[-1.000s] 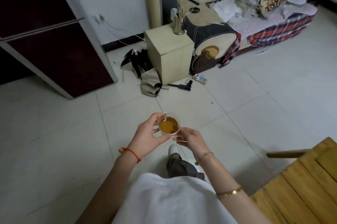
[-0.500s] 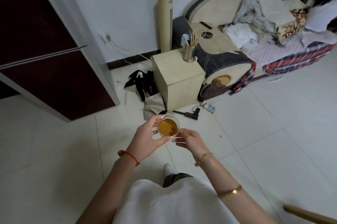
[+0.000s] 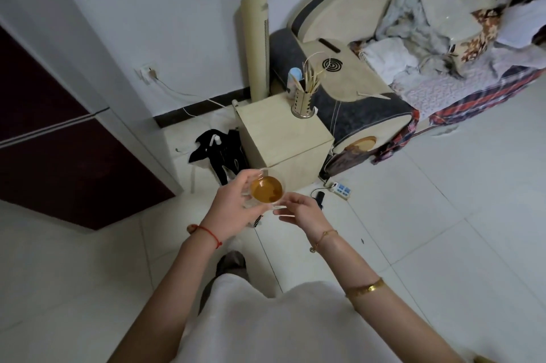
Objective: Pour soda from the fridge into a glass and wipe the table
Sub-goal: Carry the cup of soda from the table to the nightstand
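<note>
A small clear glass (image 3: 266,190), nearly full of amber soda, is held upright over the tiled floor (image 3: 428,215). It is gripped by the left hand (image 3: 233,209) at 9 o'clock, while its 4 o'clock side is touched by the right hand (image 3: 301,212), fingers loosely extended.

Small clear glass (image 3: 265,192) of amber soda, upright, held above the pale tiled floor

Lived-in home room: sofa (image 3: 354,88) heaped with blankets (image 3: 428,46) at 1 o'clock, fridge (image 3: 59,141) at 9, tower fan (image 3: 255,43) at 12, tiled floor (image 3: 443,215).
</note>
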`<state>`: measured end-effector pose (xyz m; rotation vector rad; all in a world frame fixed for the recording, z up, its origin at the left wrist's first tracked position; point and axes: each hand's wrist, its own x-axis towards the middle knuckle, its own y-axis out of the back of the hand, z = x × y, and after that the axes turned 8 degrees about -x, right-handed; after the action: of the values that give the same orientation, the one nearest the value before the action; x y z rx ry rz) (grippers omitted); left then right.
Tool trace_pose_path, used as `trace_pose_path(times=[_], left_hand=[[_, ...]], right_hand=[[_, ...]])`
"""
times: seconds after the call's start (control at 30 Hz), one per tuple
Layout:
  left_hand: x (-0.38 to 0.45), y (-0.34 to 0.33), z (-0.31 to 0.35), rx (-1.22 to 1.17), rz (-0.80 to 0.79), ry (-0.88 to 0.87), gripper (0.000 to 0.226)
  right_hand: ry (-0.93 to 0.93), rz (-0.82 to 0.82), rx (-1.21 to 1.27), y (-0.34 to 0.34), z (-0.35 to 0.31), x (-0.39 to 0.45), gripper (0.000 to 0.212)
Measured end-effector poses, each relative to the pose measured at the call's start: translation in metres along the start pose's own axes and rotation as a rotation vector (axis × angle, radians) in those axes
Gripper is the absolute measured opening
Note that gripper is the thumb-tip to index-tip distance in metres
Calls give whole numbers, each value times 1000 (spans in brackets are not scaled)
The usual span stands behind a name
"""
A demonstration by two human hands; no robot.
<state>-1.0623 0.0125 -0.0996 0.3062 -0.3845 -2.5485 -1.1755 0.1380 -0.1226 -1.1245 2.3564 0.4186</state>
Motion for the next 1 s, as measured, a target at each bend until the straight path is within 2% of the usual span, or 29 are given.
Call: trace_pose_path(times=[0.17, 0.5, 0.77, 1.0], left_hand=[[85, 39, -10, 11, -106, -1, 68], [248, 102, -24, 8, -322, -38, 66], [343, 102, -41, 18, -405, -63, 64], [413, 79, -70, -16, -403, -22, 62]], right_hand=[[-8, 75, 22, -14, -35, 68, 34], [-60, 257, 198, -42, -108, 181, 31], [-160, 349, 297, -31, -134, 259, 32], [-224, 385, 277, -7, -127, 339, 33]])
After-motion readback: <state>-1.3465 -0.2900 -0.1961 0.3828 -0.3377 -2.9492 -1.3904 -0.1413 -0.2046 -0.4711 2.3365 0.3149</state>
